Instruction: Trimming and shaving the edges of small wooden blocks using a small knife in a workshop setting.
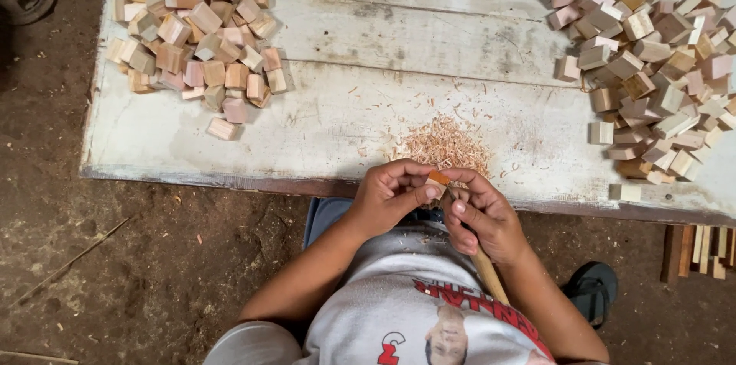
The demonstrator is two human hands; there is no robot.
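The work in hand looks like whittling a small wooden block [438, 179] at the near edge of the table [322, 127]. To do it well, the block wants a firm pinch and short, shallow cuts directed away from the fingers, over the pile of shavings [442, 144]. The left hand [391, 195] is curled nearly closed, pinching the block between thumb and fingertips. The right hand [483, 215] is wrapped tight around a wooden-handled tool [486, 269], its tip meeting the block.

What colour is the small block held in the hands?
Orange-tan wood block, seen in the head view.
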